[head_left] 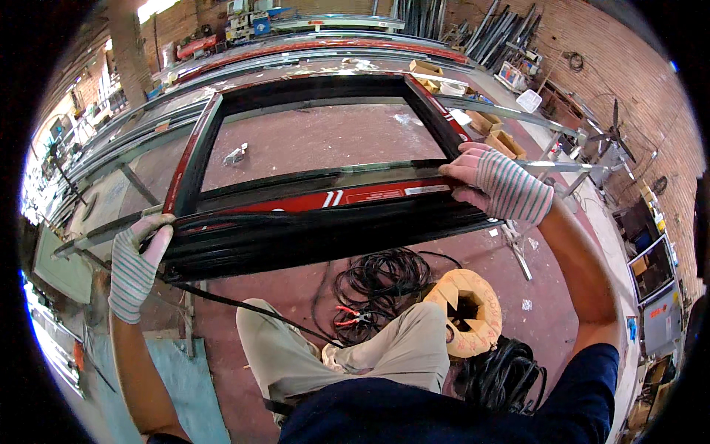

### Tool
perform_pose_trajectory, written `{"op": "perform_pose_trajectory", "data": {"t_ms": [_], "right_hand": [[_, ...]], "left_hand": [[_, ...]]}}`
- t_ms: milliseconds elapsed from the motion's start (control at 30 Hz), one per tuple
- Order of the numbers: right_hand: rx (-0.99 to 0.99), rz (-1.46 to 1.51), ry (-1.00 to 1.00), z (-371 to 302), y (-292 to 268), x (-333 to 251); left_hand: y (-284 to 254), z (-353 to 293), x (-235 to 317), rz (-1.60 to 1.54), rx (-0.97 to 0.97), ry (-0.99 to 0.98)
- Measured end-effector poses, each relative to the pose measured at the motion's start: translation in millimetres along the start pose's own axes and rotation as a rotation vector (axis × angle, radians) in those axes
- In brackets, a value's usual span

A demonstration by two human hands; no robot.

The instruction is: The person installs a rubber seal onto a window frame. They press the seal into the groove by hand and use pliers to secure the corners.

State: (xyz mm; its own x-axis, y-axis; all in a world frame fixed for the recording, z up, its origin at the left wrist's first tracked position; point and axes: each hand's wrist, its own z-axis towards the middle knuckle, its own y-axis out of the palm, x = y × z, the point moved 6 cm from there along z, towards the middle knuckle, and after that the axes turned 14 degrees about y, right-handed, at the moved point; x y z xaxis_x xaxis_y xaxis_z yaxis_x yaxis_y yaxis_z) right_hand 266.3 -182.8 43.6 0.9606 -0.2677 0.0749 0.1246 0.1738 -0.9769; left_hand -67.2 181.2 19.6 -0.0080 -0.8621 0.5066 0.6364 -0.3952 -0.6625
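Note:
A rectangular window frame (333, 240), black with red film bearing white marks, is tilted in front of me across a metal support. My left hand (137, 263), in a striped fingerless-tip glove, is closed at its near left corner, thumb against the edge. In a like glove, my right hand (506, 181) grips the near right corner, fingers on the upper edge. From the left corner a thin black strip (229, 300) runs down toward my legs. A tangled black coil (384, 281) lies on the floor below, with red-handled pliers (353, 318) on it.
By my right knee stands a tan ring-shaped roll (484, 311), with another black coil (506, 377) beside it. Metal rails (540, 117) and cardboard boxes (505, 144) lie beyond the frame. A fan (614, 133) stands right; a teal sheet (174, 385) covers floor at left.

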Motion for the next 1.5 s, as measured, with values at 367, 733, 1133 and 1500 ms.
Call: {"op": "perform_pose_trajectory", "data": {"t_ms": [367,733,1133,1500], "right_hand": [[-0.023,-0.104,-0.033,-7,4,3],[-0.056,-0.085,-0.003,-16,7,16],[0.003,-0.046,-0.003,-13,8,23],[0.202,0.077,-0.19,-26,11,40]], "left_hand": [[3,0,-8,0.068,0.016,0.069],[1,-3,-28,-0.017,0.016,-0.017],[1,-5,-23,0.037,0.01,-0.031],[1,-5,-34,0.007,0.002,-0.046]]}}
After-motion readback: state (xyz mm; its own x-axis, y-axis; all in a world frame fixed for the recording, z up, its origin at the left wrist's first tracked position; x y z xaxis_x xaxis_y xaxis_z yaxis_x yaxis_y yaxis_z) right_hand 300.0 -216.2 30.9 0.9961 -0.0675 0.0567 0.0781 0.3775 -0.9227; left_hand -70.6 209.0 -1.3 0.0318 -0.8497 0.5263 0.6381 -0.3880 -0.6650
